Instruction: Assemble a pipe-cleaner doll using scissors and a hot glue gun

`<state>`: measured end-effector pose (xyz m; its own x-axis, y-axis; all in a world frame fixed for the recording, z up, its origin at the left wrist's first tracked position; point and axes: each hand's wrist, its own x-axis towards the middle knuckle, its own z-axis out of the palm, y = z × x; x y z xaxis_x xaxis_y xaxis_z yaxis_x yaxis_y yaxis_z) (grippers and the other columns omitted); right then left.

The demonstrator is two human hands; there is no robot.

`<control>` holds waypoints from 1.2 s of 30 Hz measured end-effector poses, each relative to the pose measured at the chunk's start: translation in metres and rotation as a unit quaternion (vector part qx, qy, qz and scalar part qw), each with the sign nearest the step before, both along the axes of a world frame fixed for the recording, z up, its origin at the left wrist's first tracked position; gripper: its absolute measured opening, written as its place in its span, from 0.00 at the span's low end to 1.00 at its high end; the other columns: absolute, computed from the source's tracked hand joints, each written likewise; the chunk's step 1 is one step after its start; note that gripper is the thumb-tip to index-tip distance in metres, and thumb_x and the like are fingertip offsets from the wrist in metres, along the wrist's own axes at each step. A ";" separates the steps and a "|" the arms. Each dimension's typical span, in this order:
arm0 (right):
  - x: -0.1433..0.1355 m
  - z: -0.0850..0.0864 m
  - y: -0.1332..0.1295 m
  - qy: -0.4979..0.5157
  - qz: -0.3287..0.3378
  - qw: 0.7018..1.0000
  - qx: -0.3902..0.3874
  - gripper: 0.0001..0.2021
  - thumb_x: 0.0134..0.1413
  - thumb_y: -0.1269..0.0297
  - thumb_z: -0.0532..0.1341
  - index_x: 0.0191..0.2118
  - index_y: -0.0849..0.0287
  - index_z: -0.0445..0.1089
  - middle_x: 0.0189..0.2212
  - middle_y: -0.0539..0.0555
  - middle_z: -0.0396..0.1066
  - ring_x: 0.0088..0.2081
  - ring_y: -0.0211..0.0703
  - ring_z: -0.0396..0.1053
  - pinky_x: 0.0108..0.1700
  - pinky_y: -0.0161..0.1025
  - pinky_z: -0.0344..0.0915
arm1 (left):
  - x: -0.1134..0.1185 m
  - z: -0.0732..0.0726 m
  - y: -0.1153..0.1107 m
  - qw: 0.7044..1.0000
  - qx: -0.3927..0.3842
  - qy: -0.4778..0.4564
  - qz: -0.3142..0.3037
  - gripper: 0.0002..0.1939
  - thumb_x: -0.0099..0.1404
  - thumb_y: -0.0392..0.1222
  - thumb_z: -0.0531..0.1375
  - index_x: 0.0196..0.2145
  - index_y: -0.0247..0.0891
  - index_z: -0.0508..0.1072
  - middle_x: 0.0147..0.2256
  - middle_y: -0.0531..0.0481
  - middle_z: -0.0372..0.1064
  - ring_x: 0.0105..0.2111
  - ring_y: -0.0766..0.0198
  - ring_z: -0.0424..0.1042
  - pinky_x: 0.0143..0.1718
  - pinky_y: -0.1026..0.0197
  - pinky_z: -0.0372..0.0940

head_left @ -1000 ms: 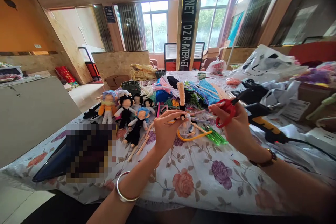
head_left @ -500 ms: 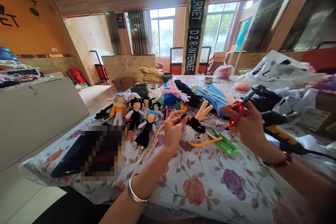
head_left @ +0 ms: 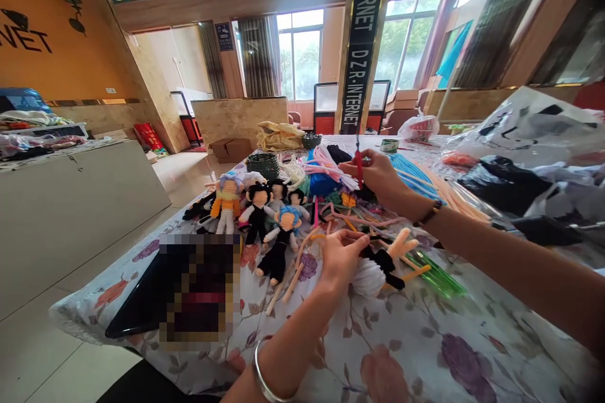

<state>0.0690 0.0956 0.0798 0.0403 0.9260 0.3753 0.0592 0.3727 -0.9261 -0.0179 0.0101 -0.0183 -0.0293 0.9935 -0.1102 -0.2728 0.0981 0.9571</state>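
A: Dolls point(head_left: 258, 217), left?
B: Black-haired, three; orange-topped, one; bright-blue-haired, one. Others partly hidden, count unsure.
A: Elsewhere?
B: Scissors point(head_left: 360, 171), one pair. Black-and-white figure point(head_left: 371, 276), near: one. Bracelets point(head_left: 429, 213): two. Lettered pillar point(head_left: 362, 50), far: one.

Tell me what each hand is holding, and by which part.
Right hand: scissors, by the red handles. Left hand: doll, apparently by a black part.

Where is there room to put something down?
The widest bare cloth is at the front, right of the left arm, before the black-and-white doll and green strips. A narrower patch lies between that arm and the dark flat thing. Farther back, other dolls and coloured stems crowd it.
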 end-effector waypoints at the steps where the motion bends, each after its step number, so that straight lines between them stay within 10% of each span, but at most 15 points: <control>1: -0.010 0.003 0.009 0.001 0.009 1.000 0.003 0.19 0.30 0.63 0.73 0.27 0.58 0.62 0.22 0.48 0.68 0.23 0.36 0.64 0.24 0.34 0.59 | 0.000 0.001 0.001 1.000 -0.007 0.002 0.002 0.05 0.47 0.36 0.66 0.22 0.33 0.74 0.22 0.47 0.73 0.22 0.67 0.69 0.24 0.66 0.60; 19: -0.191 0.029 0.177 -0.145 -0.056 0.987 0.031 0.11 0.51 0.62 0.63 0.38 0.64 0.66 0.37 0.53 0.69 0.38 0.39 0.67 0.42 0.40 0.65 | 0.000 0.007 0.007 0.994 -0.055 -0.092 0.021 0.07 0.39 0.33 0.58 0.22 0.36 0.72 0.17 0.51 0.67 0.18 0.68 0.60 0.21 0.66 0.52; 26: -0.218 0.025 0.192 -0.220 -0.028 0.975 -0.003 0.14 0.59 0.59 0.57 0.46 0.64 0.67 0.44 0.55 0.68 0.42 0.44 0.68 0.44 0.46 0.67 | -0.001 0.014 -0.001 0.992 0.010 -0.113 0.063 0.17 0.43 0.41 0.62 0.12 0.37 0.56 0.12 0.56 0.50 0.18 0.72 0.51 0.19 0.67 0.47; 36: -0.198 0.033 0.152 -0.269 0.074 0.960 0.006 0.10 0.56 0.62 0.61 0.38 0.66 0.68 0.35 0.51 0.69 0.33 0.37 0.69 0.34 0.37 0.68 | -0.005 0.005 0.006 0.996 -0.003 -0.069 0.051 0.06 0.44 0.32 0.58 0.24 0.33 0.72 0.19 0.50 0.69 0.20 0.70 0.61 0.22 0.68 0.52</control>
